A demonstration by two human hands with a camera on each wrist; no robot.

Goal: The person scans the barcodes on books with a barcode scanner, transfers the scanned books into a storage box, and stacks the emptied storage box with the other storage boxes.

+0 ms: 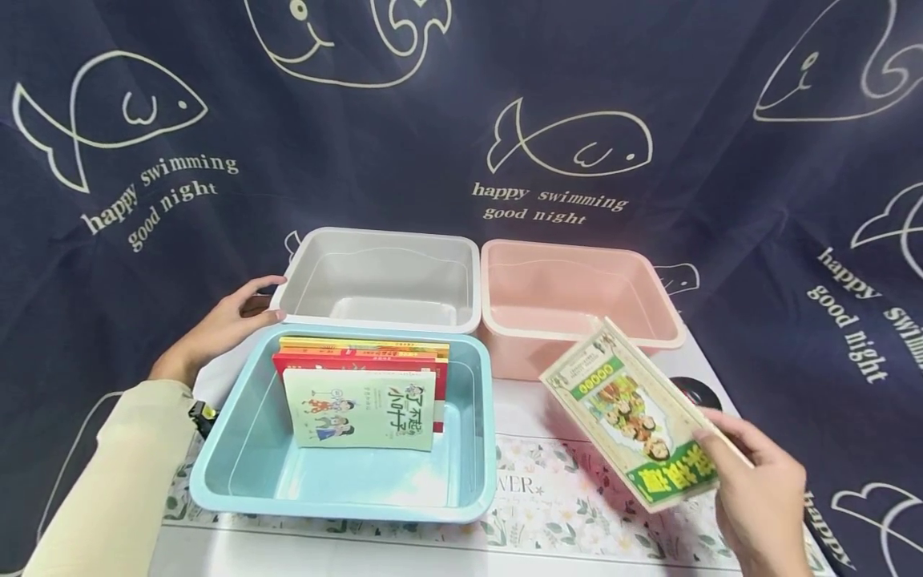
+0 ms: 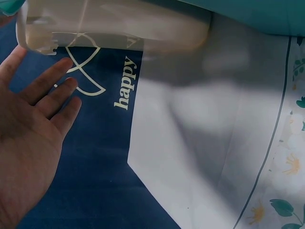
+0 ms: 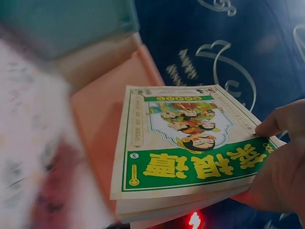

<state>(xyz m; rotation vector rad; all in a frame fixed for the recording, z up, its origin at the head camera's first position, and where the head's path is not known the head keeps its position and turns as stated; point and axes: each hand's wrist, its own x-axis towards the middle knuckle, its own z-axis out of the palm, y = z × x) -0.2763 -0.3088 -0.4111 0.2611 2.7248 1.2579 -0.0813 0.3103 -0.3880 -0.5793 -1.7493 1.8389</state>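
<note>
My right hand (image 1: 764,489) grips a cream and green picture book (image 1: 627,417) by its edge. In the right wrist view the thumb lies on the cover of this book (image 3: 190,138), which looks thick or may be more than one. The book is tilted in front of the pink bin (image 1: 577,344). At the left, my left hand (image 1: 223,324) is at the side of the grey bin (image 1: 382,312), its fingers extended in the left wrist view (image 2: 38,119). Several books, a pale green one (image 1: 360,409) in front, stand upright in the blue bin (image 1: 346,513).
A floral runner (image 1: 534,513) lies across the white table. A round black object (image 1: 695,391) sits right of the pink bin, and a small black and yellow item (image 1: 204,415) lies left of the blue bin. Dark fish-print cloth (image 1: 404,160) hangs behind.
</note>
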